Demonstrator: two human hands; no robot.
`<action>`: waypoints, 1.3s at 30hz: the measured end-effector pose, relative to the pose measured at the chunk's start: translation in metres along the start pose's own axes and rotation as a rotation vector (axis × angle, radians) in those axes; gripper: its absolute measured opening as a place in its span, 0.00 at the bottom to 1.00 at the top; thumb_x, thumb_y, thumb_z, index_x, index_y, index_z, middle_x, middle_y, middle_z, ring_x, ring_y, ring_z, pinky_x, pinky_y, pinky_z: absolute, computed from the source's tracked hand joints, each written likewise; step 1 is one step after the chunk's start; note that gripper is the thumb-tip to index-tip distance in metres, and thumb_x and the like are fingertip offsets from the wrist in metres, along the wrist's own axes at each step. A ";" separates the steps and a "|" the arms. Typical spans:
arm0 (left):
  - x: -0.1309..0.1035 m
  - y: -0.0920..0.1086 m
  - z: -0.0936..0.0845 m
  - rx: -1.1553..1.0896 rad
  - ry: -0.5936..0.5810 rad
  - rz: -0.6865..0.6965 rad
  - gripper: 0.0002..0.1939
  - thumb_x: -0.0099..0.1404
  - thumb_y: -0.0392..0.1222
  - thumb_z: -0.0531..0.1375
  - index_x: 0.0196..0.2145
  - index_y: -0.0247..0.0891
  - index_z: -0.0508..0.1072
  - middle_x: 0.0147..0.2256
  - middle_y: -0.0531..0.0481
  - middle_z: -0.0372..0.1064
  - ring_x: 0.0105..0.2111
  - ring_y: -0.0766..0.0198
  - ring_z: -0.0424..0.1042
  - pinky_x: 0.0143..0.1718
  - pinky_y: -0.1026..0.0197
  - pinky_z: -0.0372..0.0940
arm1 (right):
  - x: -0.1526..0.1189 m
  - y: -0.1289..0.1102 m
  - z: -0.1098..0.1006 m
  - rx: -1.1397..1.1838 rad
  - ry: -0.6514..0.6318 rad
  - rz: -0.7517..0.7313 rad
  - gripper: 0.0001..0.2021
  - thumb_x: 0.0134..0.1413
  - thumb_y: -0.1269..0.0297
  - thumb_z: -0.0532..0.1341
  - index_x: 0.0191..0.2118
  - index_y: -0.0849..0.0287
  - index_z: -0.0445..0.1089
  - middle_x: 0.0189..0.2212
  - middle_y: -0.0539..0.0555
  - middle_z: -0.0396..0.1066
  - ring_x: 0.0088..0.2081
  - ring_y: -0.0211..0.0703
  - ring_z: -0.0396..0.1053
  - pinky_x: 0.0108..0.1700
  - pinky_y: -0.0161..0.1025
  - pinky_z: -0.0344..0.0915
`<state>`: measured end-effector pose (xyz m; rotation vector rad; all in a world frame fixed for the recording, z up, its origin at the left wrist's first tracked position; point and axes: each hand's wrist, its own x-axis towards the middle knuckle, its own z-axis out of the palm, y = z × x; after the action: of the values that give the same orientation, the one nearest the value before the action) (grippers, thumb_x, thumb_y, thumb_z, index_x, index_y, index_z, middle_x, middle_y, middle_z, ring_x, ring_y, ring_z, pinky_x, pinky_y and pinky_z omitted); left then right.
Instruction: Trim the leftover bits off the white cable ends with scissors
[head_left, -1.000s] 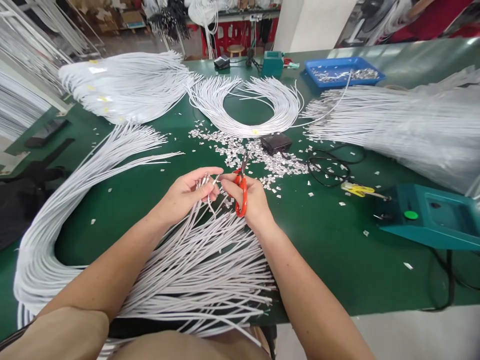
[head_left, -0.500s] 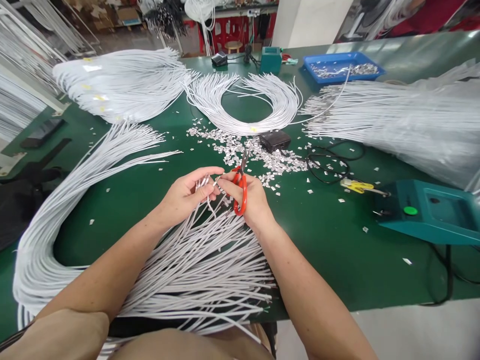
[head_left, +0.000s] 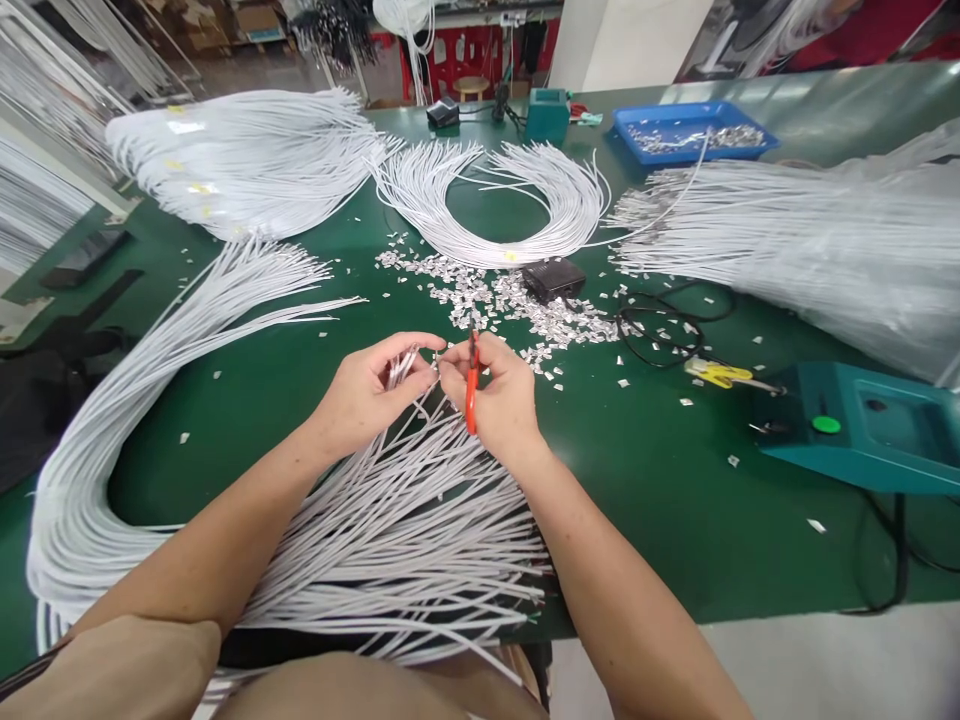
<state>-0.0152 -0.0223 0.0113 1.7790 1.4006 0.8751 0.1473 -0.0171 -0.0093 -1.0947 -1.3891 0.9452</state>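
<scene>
In the head view, my left hand (head_left: 373, 388) is closed around a few white cables (head_left: 401, 367), their ends between thumb and fingers. Close beside it, my right hand (head_left: 501, 392) holds red-handled scissors (head_left: 472, 385) against the palm, blades pointing away from me. Its thumb and finger pinch near the cable tips; what exactly lies between them is too small to make out. Beneath both hands spreads a large bundle of white cables (head_left: 405, 540), loose ends to the right, curving round on the left.
Small silvery scraps (head_left: 480, 290) lie scattered beyond my hands around a black box (head_left: 553, 281). Coiled cables (head_left: 517, 240) and a blue tray (head_left: 694, 150) are farther back. A teal device (head_left: 862, 420) with a yellow-handled tool (head_left: 718, 374) stands at right.
My right hand has turned, so the scissors now appear edge-on and slightly farther left. The left hand keeps its hold on the cables with little movement.
</scene>
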 end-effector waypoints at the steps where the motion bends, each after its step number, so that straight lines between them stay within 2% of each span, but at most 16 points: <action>1: -0.001 0.000 0.000 0.014 0.019 0.004 0.15 0.62 0.46 0.62 0.46 0.42 0.75 0.29 0.52 0.72 0.26 0.66 0.64 0.30 0.62 0.60 | -0.001 0.000 0.000 -0.069 0.008 -0.077 0.03 0.46 0.68 0.63 0.24 0.56 0.71 0.24 0.48 0.62 0.30 0.39 0.59 0.35 0.38 0.58; 4: -0.001 0.001 0.000 0.026 0.051 0.009 0.15 0.62 0.46 0.62 0.45 0.42 0.77 0.30 0.51 0.73 0.25 0.66 0.64 0.29 0.62 0.60 | -0.001 0.000 -0.001 -0.130 -0.002 -0.168 0.04 0.49 0.68 0.61 0.26 0.56 0.72 0.25 0.49 0.64 0.32 0.40 0.61 0.38 0.40 0.59; 9: 0.003 0.000 -0.003 -0.023 0.031 -0.049 0.19 0.61 0.47 0.63 0.50 0.44 0.75 0.27 0.53 0.69 0.23 0.67 0.62 0.28 0.63 0.60 | 0.004 -0.002 -0.009 -0.002 0.032 0.029 0.07 0.54 0.61 0.61 0.29 0.55 0.73 0.29 0.49 0.69 0.32 0.39 0.64 0.38 0.39 0.61; 13: 0.006 -0.001 -0.006 -0.110 0.002 -0.110 0.20 0.60 0.48 0.63 0.50 0.42 0.76 0.28 0.53 0.69 0.25 0.66 0.64 0.32 0.62 0.62 | 0.010 0.004 -0.018 -0.250 -0.096 0.103 0.08 0.51 0.60 0.61 0.25 0.57 0.70 0.27 0.50 0.69 0.28 0.38 0.62 0.32 0.37 0.57; 16: 0.007 -0.003 -0.008 -0.143 0.007 -0.146 0.20 0.59 0.48 0.65 0.48 0.41 0.76 0.30 0.52 0.72 0.29 0.65 0.68 0.37 0.60 0.63 | 0.012 0.009 -0.022 -0.542 -0.200 0.046 0.11 0.51 0.62 0.61 0.20 0.57 0.63 0.24 0.50 0.65 0.26 0.38 0.59 0.29 0.37 0.52; 19: 0.008 -0.006 -0.009 -0.133 0.024 -0.145 0.12 0.58 0.49 0.65 0.35 0.38 0.79 0.36 0.47 0.76 0.37 0.60 0.72 0.42 0.58 0.64 | 0.012 0.013 -0.023 -0.720 -0.236 -0.051 0.11 0.52 0.65 0.60 0.20 0.58 0.63 0.23 0.51 0.63 0.27 0.39 0.58 0.28 0.37 0.50; 21: 0.009 -0.007 -0.009 -0.109 0.032 -0.141 0.12 0.57 0.49 0.66 0.29 0.37 0.78 0.38 0.45 0.76 0.40 0.57 0.73 0.43 0.57 0.64 | 0.011 0.015 -0.022 -0.782 -0.229 -0.118 0.10 0.52 0.67 0.59 0.22 0.58 0.66 0.24 0.52 0.65 0.28 0.40 0.59 0.30 0.38 0.50; 25: 0.008 -0.007 -0.009 -0.079 0.042 -0.142 0.14 0.56 0.50 0.67 0.34 0.37 0.79 0.37 0.45 0.77 0.35 0.59 0.74 0.39 0.57 0.65 | 0.008 0.021 -0.019 -0.894 -0.204 -0.241 0.08 0.55 0.68 0.58 0.26 0.59 0.71 0.26 0.54 0.68 0.32 0.43 0.62 0.32 0.39 0.50; 28: 0.007 -0.006 -0.009 -0.049 0.040 -0.141 0.14 0.56 0.52 0.67 0.32 0.37 0.79 0.38 0.45 0.78 0.32 0.60 0.73 0.36 0.58 0.65 | 0.007 0.021 -0.019 -0.973 -0.196 -0.289 0.10 0.57 0.67 0.57 0.27 0.60 0.72 0.24 0.55 0.68 0.31 0.43 0.62 0.31 0.40 0.50; 32: 0.007 -0.006 -0.009 -0.029 0.034 -0.149 0.13 0.56 0.51 0.67 0.30 0.37 0.78 0.40 0.44 0.77 0.35 0.59 0.74 0.37 0.57 0.65 | 0.005 0.016 -0.022 -1.097 -0.188 -0.358 0.13 0.60 0.67 0.55 0.27 0.61 0.72 0.25 0.56 0.68 0.30 0.44 0.61 0.31 0.42 0.48; 34: 0.007 -0.007 -0.009 -0.036 0.032 -0.140 0.12 0.56 0.50 0.67 0.28 0.37 0.78 0.39 0.45 0.77 0.38 0.57 0.75 0.39 0.57 0.65 | 0.006 0.014 -0.024 -1.137 -0.177 -0.393 0.14 0.61 0.69 0.54 0.26 0.62 0.71 0.25 0.57 0.68 0.30 0.44 0.61 0.31 0.42 0.47; 36: 0.008 -0.009 -0.008 -0.071 0.033 -0.136 0.10 0.57 0.48 0.67 0.30 0.38 0.79 0.35 0.46 0.77 0.38 0.56 0.75 0.41 0.57 0.65 | 0.006 0.013 -0.025 -1.121 -0.167 -0.373 0.15 0.61 0.69 0.54 0.23 0.61 0.69 0.23 0.56 0.68 0.28 0.43 0.60 0.31 0.42 0.47; 39: 0.009 -0.009 -0.008 -0.170 0.019 -0.162 0.16 0.57 0.48 0.67 0.41 0.39 0.78 0.31 0.49 0.77 0.33 0.59 0.75 0.37 0.58 0.66 | 0.009 0.012 -0.025 -0.916 -0.119 -0.184 0.17 0.58 0.62 0.59 0.19 0.58 0.62 0.22 0.53 0.66 0.25 0.39 0.58 0.28 0.40 0.46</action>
<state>-0.0247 -0.0109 0.0085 1.5124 1.4167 0.8977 0.1736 -0.0058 -0.0157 -1.5379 -2.0593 0.2018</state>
